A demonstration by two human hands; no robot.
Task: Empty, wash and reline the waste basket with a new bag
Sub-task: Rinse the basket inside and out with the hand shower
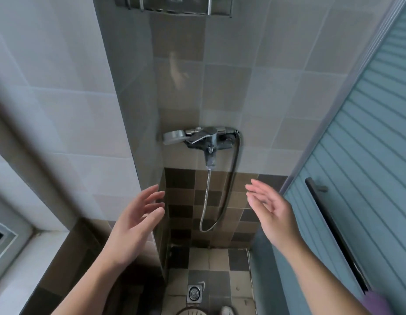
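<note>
Two empty hands, left hand (133,219), right hand (271,209), shower mixer (209,139)

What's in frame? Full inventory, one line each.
shower mixer tap: 1, chrome, on the tiled back wall, centre
shower head: 1, chrome, resting at the tap's left end
shower hose: 1, metal, looping down below the tap
wire rack: 1, chrome, top edge of the wall
floor drain: 1, metal, square, in the checked floor tiles
round slotted object: 1, pale, cut off at the bottom edge, cannot tell what it is
sliding door: 1, blue-grey, ribbed, right side
door handle: 1, dark bar, on the door
window frame: 1, white, lower left
left hand: 1, open, empty
right hand: 1, open, empty
</note>
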